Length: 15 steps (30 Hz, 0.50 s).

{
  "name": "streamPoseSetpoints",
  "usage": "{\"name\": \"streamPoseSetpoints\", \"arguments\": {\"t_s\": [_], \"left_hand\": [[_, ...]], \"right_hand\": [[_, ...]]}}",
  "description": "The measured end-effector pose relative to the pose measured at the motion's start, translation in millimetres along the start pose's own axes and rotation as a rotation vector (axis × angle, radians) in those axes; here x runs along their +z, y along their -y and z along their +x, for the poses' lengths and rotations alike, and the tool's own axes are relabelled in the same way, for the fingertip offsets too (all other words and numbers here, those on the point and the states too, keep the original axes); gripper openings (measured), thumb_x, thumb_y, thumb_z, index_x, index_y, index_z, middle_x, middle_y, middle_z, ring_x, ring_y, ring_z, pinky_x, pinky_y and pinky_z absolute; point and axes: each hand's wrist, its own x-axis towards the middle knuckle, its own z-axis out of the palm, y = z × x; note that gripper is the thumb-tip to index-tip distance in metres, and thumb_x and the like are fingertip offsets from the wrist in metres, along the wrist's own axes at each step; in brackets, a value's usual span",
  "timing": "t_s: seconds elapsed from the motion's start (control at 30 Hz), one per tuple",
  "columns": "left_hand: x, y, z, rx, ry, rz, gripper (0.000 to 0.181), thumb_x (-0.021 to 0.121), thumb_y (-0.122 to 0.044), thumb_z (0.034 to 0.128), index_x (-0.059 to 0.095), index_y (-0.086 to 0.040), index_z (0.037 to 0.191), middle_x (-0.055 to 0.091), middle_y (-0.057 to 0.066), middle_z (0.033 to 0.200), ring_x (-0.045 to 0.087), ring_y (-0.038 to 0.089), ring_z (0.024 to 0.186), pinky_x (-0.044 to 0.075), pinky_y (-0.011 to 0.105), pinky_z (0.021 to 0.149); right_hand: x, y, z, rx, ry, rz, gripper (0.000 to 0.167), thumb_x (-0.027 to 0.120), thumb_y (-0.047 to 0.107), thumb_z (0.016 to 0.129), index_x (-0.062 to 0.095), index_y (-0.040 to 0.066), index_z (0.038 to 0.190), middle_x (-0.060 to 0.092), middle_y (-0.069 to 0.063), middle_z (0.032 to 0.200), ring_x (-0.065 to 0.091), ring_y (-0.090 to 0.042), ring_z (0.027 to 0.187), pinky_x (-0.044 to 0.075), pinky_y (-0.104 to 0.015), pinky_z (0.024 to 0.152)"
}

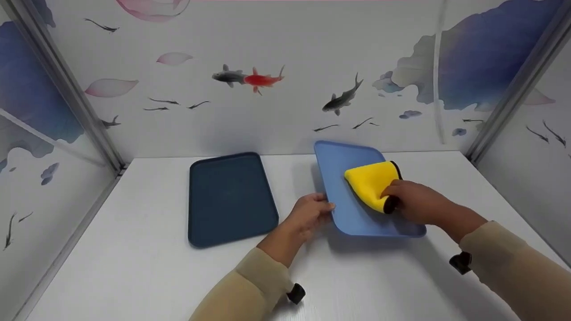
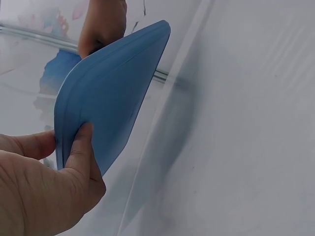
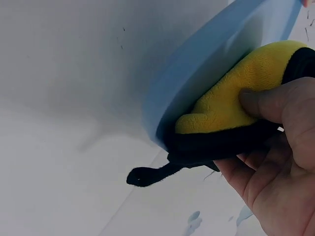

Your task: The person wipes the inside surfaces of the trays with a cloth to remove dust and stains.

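A light blue tray (image 1: 332, 191) is held tilted above the white table, its left edge raised. My left hand (image 1: 309, 215) pinches that left edge, with the thumb on one face and fingers on the other; the left wrist view shows the tray's underside (image 2: 113, 93). In my right hand (image 1: 417, 203) is a folded yellow cloth (image 1: 370, 180) with black edging, lying against the tray's inner face. The right wrist view shows my right thumb pressing on the yellow cloth (image 3: 226, 103), fingers curled beneath it. A black strip of the cloth hangs past the tray's rim there.
A dark navy tray (image 1: 232, 200) lies flat on the white table (image 1: 147, 267), left of my left hand. Printed panels with fish and petals (image 1: 276, 120) stand along the back and both sides, joined by metal corner posts (image 1: 84, 102).
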Motion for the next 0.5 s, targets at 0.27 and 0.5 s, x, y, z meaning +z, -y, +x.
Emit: {"name": "streamPoseSetpoints", "arguments": {"t_s": [0.27,0.5], "left_hand": [[-0.1,-1.7,-0.5,-0.015,-0.005,-0.005,0.038,0.066,-0.005,0.0982,0.064,0.002,0.136,0.072,0.012,0.124,0.070,0.019,0.099,0.057,0.037,0.103],[-0.2,-0.4,0.8,-0.032,-0.018,-0.048,0.036,0.065,-0.002,0.0981,0.065,0.002,0.134,0.072,0.012,0.124,0.070,0.021,0.103,0.055,0.039,0.106]], "right_hand": [[1,2,-9.5,0.002,0.026,0.028,0.031,0.064,0.000,0.097,0.072,0.011,0.125,0.068,-0.007,0.119,0.061,-0.027,0.105,0.052,-0.058,0.104],[1,8,-15.4,-0.014,0.048,0.033,0.031,0.067,0.001,0.095,0.073,0.012,0.124,0.068,-0.006,0.117,0.061,-0.025,0.103,0.054,-0.056,0.102]]}}
